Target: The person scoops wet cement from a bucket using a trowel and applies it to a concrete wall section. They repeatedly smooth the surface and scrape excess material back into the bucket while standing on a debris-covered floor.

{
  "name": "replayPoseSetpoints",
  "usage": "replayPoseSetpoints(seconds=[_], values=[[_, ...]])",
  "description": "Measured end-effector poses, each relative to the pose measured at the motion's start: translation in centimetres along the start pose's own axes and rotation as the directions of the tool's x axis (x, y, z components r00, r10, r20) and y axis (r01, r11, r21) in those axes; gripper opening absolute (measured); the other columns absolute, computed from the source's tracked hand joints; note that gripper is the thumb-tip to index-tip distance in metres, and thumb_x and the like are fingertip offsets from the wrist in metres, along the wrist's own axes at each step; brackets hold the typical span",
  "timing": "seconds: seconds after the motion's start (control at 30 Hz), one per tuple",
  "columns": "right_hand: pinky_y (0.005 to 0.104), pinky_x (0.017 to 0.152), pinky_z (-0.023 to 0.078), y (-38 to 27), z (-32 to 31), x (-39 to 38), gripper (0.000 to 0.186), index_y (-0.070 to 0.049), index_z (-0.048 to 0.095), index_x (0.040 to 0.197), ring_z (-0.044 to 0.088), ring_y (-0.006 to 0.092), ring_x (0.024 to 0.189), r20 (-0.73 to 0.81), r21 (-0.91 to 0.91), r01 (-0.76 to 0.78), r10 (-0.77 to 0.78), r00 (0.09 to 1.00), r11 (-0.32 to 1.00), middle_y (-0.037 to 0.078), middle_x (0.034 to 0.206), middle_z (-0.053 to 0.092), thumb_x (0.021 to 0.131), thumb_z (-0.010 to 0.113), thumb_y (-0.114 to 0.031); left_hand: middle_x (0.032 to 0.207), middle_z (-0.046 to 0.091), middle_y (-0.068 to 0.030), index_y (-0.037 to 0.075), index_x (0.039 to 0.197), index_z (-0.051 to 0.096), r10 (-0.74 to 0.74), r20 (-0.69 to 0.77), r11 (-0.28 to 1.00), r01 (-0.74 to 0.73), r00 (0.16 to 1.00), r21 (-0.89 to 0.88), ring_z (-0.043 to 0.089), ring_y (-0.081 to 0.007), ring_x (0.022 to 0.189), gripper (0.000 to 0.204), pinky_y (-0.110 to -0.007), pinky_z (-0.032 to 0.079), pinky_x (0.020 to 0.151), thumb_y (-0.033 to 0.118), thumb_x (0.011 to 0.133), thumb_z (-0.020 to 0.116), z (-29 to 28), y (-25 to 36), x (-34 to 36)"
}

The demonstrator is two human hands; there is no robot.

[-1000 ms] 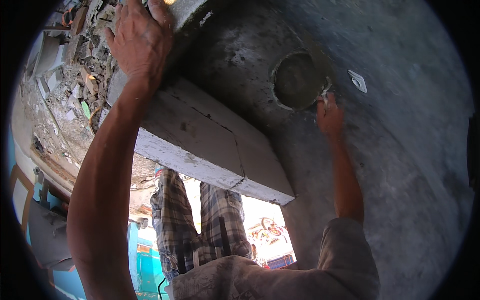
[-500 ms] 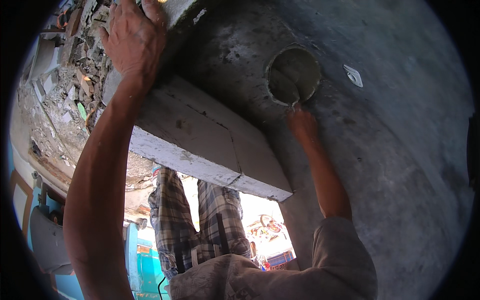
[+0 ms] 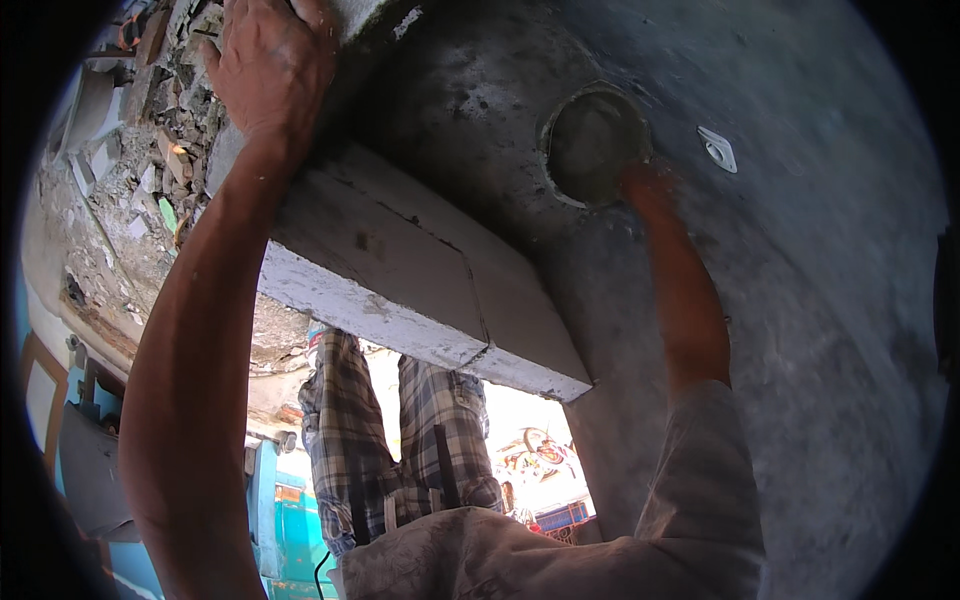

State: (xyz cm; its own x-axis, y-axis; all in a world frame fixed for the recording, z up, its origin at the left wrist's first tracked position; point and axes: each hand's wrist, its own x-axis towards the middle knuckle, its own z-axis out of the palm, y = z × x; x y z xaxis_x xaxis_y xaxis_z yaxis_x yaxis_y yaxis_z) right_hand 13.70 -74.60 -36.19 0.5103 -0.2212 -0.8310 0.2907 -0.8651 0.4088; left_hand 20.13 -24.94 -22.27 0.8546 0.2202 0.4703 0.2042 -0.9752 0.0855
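My left hand (image 3: pixel 272 65) lies with its fingers apart on the edge of a rough concrete ledge (image 3: pixel 360 18), and holds nothing. At the right-hand rim of a round bucket (image 3: pixel 549 168) is my right hand (image 3: pixel 648 186), dim and slightly blurred, closed on a trowel's handle. The trowel's blade cannot be told apart from the wet grey mortar (image 3: pixel 598 140) inside the bucket. Around the bucket spreads a smooth grey cement surface (image 3: pixel 640 300) with damp, dark patches.
A small white plate with a round hole (image 3: pixel 717 150) lies right of the bucket. A pale slab with a cracked face (image 3: pixel 420 265) juts out between my arms. Broken bricks and rubble (image 3: pixel 170 160) cover the far left. Below are my checked trousers (image 3: pixel 350 430) and a bright opening.
My right hand has moved right along the bucket's rim. The trowel blade, visible in the mortar before, no longer shows clearly. My left hand stays on the ledge.
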Motion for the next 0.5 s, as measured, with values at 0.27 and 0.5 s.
replayPoseSetpoints(seconds=[0.27,0.5], values=[[0.0373,0.055,0.052,-1.6,-1.1,1.5,0.038,-0.004,0.064,0.105,0.056,0.0193,0.06,0.649,0.562,-0.428,-0.057,0.759,0.708,0.006,0.082,0.06,0.097,0.064,-0.041,0.119,0.066,-0.0294,-0.009,0.126,0.06,0.02,-0.041,0.999,-0.019,0.999,0.027,0.063,-0.0418,0.114,0.041,-0.052,0.042,0.105,0.024,0.1,0.06,0.3,0.0,0.0],[0.0261,0.047,0.044,0.1,-1.5,-2.6,0.041,-0.012,0.055,0.121,0.049,0.0087,0.056,0.598,0.796,-0.532,-0.508,0.62,0.288,0.0,0.076,0.051,0.1,0.059,-0.047,0.142,0.058,-0.0204,0.001,0.141,0.052,-0.144,0.223,0.979,0.172,0.964,-0.113,0.051,-0.0368,0.135,0.068,-0.057,0.029,0.117,0.056,0.105,0.038,0.0,0.0,0.7]])
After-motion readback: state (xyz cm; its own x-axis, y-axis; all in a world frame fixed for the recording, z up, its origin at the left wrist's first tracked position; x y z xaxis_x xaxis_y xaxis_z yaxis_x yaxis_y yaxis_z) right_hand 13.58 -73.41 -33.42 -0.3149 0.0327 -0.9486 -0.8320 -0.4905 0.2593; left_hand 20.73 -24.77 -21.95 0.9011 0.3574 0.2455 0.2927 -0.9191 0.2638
